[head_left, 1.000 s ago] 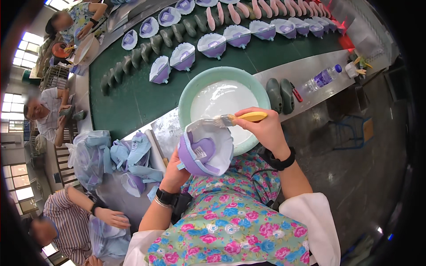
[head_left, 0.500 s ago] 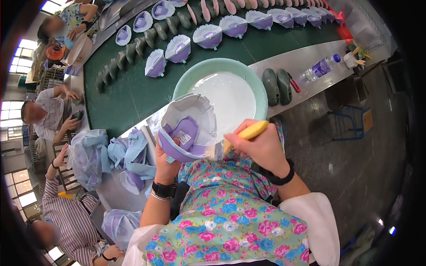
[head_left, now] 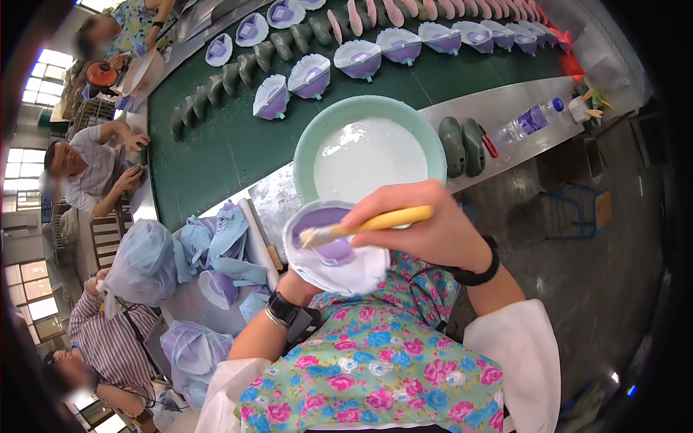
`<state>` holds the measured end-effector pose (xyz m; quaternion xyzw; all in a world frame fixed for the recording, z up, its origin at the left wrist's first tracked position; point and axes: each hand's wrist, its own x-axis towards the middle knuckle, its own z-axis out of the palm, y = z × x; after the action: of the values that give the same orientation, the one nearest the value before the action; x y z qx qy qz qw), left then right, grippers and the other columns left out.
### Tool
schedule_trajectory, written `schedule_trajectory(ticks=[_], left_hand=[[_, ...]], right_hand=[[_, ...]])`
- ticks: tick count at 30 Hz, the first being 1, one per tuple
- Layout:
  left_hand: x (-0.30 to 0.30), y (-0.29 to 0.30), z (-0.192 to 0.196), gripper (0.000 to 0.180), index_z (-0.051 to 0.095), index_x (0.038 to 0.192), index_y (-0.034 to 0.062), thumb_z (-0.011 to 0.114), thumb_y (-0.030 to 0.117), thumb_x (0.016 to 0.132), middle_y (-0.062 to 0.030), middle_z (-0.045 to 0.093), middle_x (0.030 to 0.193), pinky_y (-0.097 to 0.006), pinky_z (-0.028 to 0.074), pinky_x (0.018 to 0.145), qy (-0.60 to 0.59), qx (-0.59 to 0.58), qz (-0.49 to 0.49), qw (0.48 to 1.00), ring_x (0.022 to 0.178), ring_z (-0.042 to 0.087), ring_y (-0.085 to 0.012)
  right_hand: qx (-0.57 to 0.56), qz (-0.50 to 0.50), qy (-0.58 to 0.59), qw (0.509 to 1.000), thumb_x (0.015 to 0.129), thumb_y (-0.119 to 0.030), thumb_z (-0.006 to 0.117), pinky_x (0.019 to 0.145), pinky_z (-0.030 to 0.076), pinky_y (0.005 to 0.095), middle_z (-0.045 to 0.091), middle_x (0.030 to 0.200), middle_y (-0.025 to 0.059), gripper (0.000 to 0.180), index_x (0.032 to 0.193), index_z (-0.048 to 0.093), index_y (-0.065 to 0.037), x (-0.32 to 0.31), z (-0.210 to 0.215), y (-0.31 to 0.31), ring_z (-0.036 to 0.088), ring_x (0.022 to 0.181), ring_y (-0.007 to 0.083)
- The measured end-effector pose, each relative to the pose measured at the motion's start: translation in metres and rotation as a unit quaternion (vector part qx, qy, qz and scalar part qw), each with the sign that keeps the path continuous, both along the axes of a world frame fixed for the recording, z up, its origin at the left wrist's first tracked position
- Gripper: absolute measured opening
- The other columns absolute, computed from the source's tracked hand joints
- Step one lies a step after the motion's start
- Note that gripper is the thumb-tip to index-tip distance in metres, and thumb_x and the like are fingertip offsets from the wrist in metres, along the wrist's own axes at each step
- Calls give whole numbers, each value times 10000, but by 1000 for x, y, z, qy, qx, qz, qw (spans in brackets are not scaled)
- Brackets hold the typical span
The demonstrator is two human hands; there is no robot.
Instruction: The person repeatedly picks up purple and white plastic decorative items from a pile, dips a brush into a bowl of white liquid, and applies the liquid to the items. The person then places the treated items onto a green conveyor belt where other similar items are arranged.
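My right hand (head_left: 429, 227) grips a paintbrush (head_left: 393, 219) by its yellow handle. The bristles reach over the inner side of a purple and white shoe upper (head_left: 357, 270); whether they touch it I cannot tell. Beneath that upper, my left hand (head_left: 297, 289) is wrapped round it and props it up, most fingers hidden. Just beyond both hands stands a pale green basin (head_left: 310, 141) containing white liquid (head_left: 372, 162).
Rows of shoe uppers (head_left: 357, 59), dark green lasts (head_left: 245, 68) and pink lasts (head_left: 354, 18) line the green table (head_left: 216, 148). Two lasts (head_left: 454, 148), a red-handled tool (head_left: 489, 143) and a bottle (head_left: 533, 120) lie right. Bagged pieces (head_left: 148, 263) and several people (head_left: 94, 162) are left.
The brush has moved left, from the upper's near right edge to over its inside. The upper has been turned and lowered nearer my body. At left, a person's raised arm has come down.
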<state>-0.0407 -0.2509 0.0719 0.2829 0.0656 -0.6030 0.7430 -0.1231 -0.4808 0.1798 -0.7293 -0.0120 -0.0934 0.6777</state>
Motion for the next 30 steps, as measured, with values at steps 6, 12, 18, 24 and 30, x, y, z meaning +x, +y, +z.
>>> schedule_trajectory(ticks=[6, 12, 18, 24, 30], left_hand=[[-12, 2, -21, 332, 637, 1198, 31, 541, 258, 976, -116, 702, 1108, -399, 542, 924, 147, 30, -57, 987, 987, 683, -247], [13, 7, 9, 293, 602, 1189, 33, 503, 230, 995, -61, 669, 1067, -348, 553, 854, 58, 176, 1, 983, 968, 677, -208], [146, 83, -65, 281, 543, 1286, 99, 482, 189, 1027, -52, 612, 1225, -411, 491, 968, -114, 104, 177, 972, 1128, 590, -208], [294, 35, -151, 355, 453, 1354, 183, 495, 83, 1017, -43, 543, 1255, -419, 493, 942, -170, 163, 388, 891, 1117, 542, -226], [338, 56, -200, 556, 293, 1496, 5, 514, 91, 993, -180, 502, 1314, -434, 563, 935, -171, 320, 217, 906, 1100, 607, -295]], right_hand=[[-39, -39, 99, 994, 814, -45, 776, 690, 508, 232, 731, 865, 43, 141, 945, 738, -6, 17, -24, -8, 662, 788, 79], [-80, -167, 283, 941, 832, -93, 745, 506, 459, 263, 650, 610, 50, 152, 742, 658, -8, -21, -48, -10, 584, 531, 78], [105, -304, 266, 909, 871, -63, 721, 461, 423, 221, 641, 643, 64, 148, 791, 615, 2, -30, -27, -12, 577, 512, 92], [91, -314, 288, 900, 865, -48, 721, 471, 459, 225, 640, 662, 68, 145, 794, 606, 4, -1, -35, -3, 601, 524, 103], [52, -316, 302, 898, 857, -48, 707, 493, 468, 239, 635, 681, 90, 133, 809, 600, 16, 22, -22, 14, 601, 526, 134]])
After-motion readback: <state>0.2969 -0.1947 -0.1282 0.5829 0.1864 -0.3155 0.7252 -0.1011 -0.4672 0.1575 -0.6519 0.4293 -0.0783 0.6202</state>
